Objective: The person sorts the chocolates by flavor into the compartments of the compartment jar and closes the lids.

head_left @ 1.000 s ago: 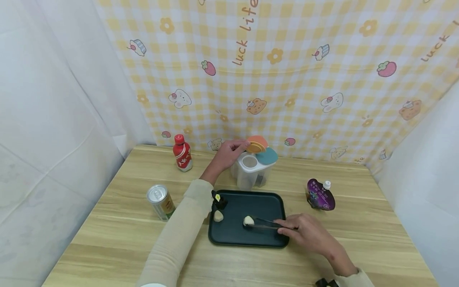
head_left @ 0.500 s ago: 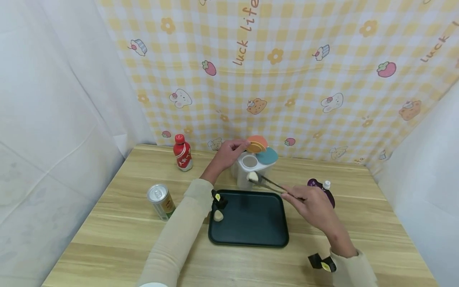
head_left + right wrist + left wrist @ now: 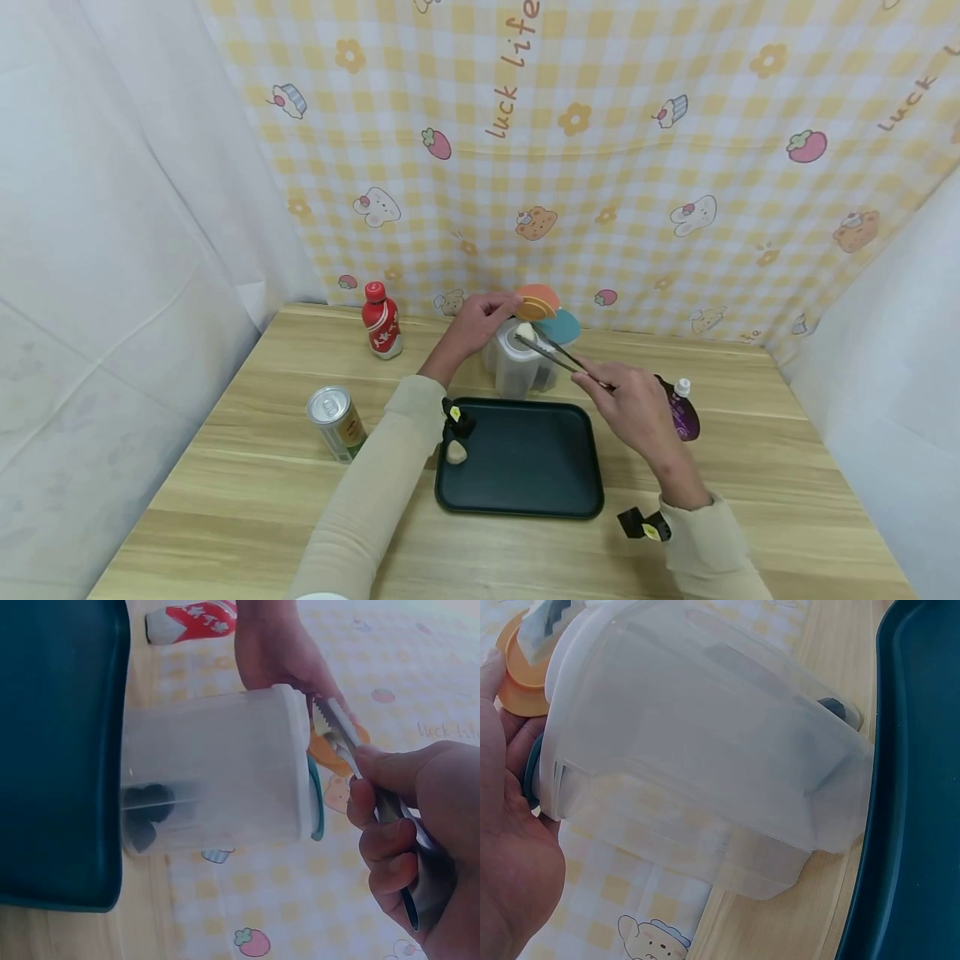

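At the back of the table, my left hand pinches the raised orange lid of a clear plastic storage container with a white top. Its teal lid lies beside the orange one. My right hand grips metal tongs, fingers wrapped round the handle in the right wrist view. A small whitish piece sits between the tong tips, right over the container's round opening. Dark pieces show through the container wall near its bottom.
In front of the container lies a dark green tray with another whitish piece at its left. A red bottle and a can stand to the left. A purple pouch is partly behind my right hand.
The tongs have lifted the whitish piece from the tray and carried it up and back to the container's opening. My left hand stays on the orange lid.
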`<state>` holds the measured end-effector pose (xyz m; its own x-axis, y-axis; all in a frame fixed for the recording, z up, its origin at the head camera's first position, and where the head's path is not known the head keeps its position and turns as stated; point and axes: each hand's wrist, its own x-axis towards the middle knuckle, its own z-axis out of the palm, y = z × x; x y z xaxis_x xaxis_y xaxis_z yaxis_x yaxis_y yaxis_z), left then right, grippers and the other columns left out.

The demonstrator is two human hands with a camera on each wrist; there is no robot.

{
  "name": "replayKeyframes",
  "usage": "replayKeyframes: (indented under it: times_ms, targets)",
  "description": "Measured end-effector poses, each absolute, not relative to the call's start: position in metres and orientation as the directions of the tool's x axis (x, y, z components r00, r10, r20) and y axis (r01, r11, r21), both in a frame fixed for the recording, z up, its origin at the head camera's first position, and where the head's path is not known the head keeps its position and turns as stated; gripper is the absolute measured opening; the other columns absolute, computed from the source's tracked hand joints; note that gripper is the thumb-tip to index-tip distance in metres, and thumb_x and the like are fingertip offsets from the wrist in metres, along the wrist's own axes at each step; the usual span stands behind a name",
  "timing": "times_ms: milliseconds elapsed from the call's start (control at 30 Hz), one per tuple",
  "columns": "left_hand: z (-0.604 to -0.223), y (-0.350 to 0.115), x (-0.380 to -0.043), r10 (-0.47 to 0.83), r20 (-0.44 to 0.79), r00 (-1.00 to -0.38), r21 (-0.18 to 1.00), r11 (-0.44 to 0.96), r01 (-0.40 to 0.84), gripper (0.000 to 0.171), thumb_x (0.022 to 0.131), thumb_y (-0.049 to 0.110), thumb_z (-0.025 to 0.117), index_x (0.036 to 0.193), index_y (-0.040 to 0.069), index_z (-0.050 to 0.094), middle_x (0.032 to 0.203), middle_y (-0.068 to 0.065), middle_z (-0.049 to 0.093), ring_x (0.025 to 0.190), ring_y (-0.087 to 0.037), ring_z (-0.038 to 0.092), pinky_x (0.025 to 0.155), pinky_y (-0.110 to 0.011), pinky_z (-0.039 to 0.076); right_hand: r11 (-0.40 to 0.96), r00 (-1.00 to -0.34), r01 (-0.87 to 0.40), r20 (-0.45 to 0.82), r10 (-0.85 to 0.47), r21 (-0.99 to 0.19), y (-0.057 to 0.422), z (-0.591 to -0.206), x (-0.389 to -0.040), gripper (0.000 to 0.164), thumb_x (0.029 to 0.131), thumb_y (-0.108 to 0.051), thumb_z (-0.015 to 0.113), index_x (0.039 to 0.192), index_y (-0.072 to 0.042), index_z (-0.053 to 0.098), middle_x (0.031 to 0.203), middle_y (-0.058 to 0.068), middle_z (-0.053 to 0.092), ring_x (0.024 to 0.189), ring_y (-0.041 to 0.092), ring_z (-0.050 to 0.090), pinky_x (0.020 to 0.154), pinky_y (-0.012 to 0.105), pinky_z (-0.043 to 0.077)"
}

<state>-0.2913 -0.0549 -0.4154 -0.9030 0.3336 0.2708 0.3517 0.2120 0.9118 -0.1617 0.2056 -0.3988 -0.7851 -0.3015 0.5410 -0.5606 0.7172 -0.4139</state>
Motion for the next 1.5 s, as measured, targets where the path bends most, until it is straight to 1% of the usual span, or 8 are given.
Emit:
replayKeyframes:
  times_ms: [267,567,667,867,1067,1167,1367,1500]
  targets:
    - [-0.415,-0.054,-0.291,0.332,0.271,-0.904,0.907,0.227,0.355,0.039,0.106,0.040,0.059,0.117,0.010,0.080,0.133,-0.004,0.068,0.122,-0.017,0.061,0.101,-0.037,0.050,0.722,-0.808,-0.540,0.505,-0.303,-0.432,0.203,-0.403,-0.163,0.031,0.094,-0.016,0.078,0.124,-0.006,0.076,0.092,0.004,0.077,0.055,0.009,0.049,0.043,0.026,0.033]
    - [-0.416,-0.055,-0.292,0.332,0.263,-0.906,0.915,0.213,0.343,0.039,0.106,0.040,0.060,0.117,0.009,0.080,0.136,-0.005,0.066,0.126,-0.019,0.059,0.103,-0.039,0.049,0.734,-0.835,-0.510,0.463,-0.297,-0.449,0.202,-0.401,-0.164,0.031,0.096,-0.019,0.076,0.125,-0.007,0.076,0.084,0.001,0.074,0.055,0.011,0.047,0.044,0.027,0.033]
    - [-0.417,-0.055,-0.292,0.335,0.265,-0.904,0.912,0.216,0.347,0.039,0.106,0.041,0.060,0.118,0.010,0.080,0.135,-0.004,0.066,0.125,-0.018,0.060,0.102,-0.038,0.049,0.739,-0.844,-0.498,0.449,-0.293,-0.453,0.202,-0.400,-0.164,0.032,0.096,-0.020,0.076,0.125,-0.005,0.075,0.077,-0.002,0.070,0.053,0.010,0.045,0.044,0.027,0.032]
    - [-0.417,-0.056,-0.293,0.338,0.278,-0.899,0.905,0.222,0.363,0.038,0.106,0.041,0.059,0.116,0.011,0.080,0.134,-0.003,0.067,0.122,-0.015,0.061,0.098,-0.038,0.051,0.742,-0.857,-0.482,0.427,-0.289,-0.466,0.204,-0.401,-0.165,0.035,0.098,-0.022,0.075,0.127,-0.002,0.074,0.061,-0.009,0.047,0.050,0.009,0.038,0.044,0.027,0.030]
    - [-0.417,-0.056,-0.293,0.345,0.281,-0.895,0.908,0.206,0.365,0.037,0.106,0.039,0.059,0.117,0.010,0.080,0.134,-0.004,0.067,0.122,-0.017,0.061,0.098,-0.039,0.051,0.744,-0.856,-0.482,0.427,-0.290,-0.462,0.204,-0.401,-0.165,0.035,0.097,-0.022,0.075,0.127,-0.004,0.074,0.059,-0.010,0.041,0.050,0.009,0.037,0.044,0.027,0.030]
    - [-0.418,-0.056,-0.293,0.346,0.279,-0.896,0.909,0.207,0.363,0.038,0.106,0.039,0.059,0.118,0.010,0.080,0.134,-0.004,0.067,0.122,-0.017,0.061,0.098,-0.038,0.051,0.747,-0.859,-0.478,0.424,-0.288,-0.462,0.204,-0.401,-0.164,0.035,0.097,-0.023,0.075,0.127,-0.004,0.074,0.059,-0.010,0.044,0.051,0.009,0.038,0.045,0.027,0.030]
    - [-0.418,-0.056,-0.293,0.338,0.286,-0.897,0.907,0.205,0.367,0.038,0.106,0.039,0.059,0.116,0.010,0.080,0.131,-0.003,0.068,0.116,-0.016,0.063,0.093,-0.037,0.052,0.740,-0.849,-0.492,0.442,-0.290,-0.459,0.204,-0.400,-0.160,0.033,0.096,-0.022,0.076,0.126,-0.007,0.076,0.071,-0.008,0.064,0.058,0.009,0.050,0.046,0.027,0.037]
    - [-0.418,-0.056,-0.293,0.337,0.291,-0.895,0.908,0.196,0.369,0.037,0.106,0.038,0.060,0.115,0.009,0.081,0.129,-0.003,0.069,0.114,-0.015,0.064,0.091,-0.036,0.052,0.730,-0.830,-0.517,0.471,-0.299,-0.448,0.205,-0.400,-0.154,0.031,0.094,-0.020,0.078,0.123,-0.008,0.077,0.078,-0.005,0.070,0.060,0.007,0.055,0.049,0.026,0.043]
